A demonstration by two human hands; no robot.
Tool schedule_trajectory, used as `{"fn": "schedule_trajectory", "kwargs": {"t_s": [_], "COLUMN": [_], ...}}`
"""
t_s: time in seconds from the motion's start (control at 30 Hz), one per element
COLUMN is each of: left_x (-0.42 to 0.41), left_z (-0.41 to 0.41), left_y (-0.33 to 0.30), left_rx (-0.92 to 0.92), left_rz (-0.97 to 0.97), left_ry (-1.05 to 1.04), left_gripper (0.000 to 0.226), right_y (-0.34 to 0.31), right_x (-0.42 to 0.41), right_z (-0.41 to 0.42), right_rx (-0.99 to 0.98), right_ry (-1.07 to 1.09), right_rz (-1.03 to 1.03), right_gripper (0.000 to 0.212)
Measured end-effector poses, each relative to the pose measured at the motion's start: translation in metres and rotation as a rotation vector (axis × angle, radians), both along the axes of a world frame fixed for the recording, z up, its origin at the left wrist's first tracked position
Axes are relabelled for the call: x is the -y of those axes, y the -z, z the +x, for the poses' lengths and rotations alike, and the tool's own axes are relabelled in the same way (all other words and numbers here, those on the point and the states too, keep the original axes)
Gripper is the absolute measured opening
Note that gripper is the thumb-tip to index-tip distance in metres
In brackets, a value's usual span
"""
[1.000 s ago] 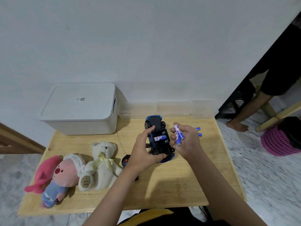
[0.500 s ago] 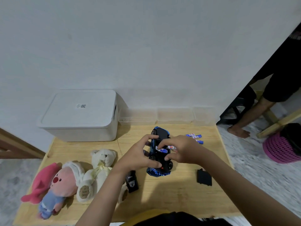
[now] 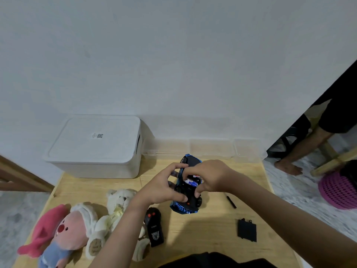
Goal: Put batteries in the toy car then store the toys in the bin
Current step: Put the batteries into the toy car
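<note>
A blue toy car (image 3: pixel 183 206) lies upside down on the wooden table (image 3: pixel 202 235), its black underside up. My left hand (image 3: pixel 164 188) grips the car's left side. My right hand (image 3: pixel 208 176) holds the right side, with its fingers pressing blue batteries (image 3: pixel 191 182) into the open compartment. The black battery cover (image 3: pixel 246 230) lies on the table to the right. The white lidded bin (image 3: pixel 92 147) stands at the back left. A white teddy bear (image 3: pixel 116 207) and a pink plush (image 3: pixel 61 233) lie at the front left.
A black remote control (image 3: pixel 154 227) lies beside the teddy bear. A thin black tool (image 3: pixel 231 202) rests right of the car. Clear plastic boxes (image 3: pixel 210 148) line the wall. A person's bare leg (image 3: pixel 295 157) and a pink basket (image 3: pixel 338 190) are on the floor at right.
My right hand came down from holding a battery above the car onto its underside. The loose batteries behind the car are now out of sight. The camera tilted, revealing the cover and remote.
</note>
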State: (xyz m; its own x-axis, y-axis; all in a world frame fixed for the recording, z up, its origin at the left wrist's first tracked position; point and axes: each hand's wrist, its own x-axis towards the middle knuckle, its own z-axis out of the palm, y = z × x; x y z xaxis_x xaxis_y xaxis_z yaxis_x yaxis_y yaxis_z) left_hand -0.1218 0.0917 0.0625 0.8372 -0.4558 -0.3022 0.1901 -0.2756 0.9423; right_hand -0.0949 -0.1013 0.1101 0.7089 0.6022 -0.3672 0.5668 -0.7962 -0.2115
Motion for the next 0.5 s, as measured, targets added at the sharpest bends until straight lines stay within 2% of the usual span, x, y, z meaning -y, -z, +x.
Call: {"fn": "schedule_trajectory", "kwargs": {"t_s": [0.5], "left_x": [0.005], "left_z": [-0.011], "left_y": [-0.001], "left_rx": [0.031], "left_rz": [-0.013], "left_ry": [-0.036], "left_gripper": [0.082], "right_y": [-0.001], "right_x": [0.000], "right_z": [-0.008], "right_rx": [0.087], "right_ry": [-0.092], "right_rz": [-0.001], "right_gripper": [0.044]}}
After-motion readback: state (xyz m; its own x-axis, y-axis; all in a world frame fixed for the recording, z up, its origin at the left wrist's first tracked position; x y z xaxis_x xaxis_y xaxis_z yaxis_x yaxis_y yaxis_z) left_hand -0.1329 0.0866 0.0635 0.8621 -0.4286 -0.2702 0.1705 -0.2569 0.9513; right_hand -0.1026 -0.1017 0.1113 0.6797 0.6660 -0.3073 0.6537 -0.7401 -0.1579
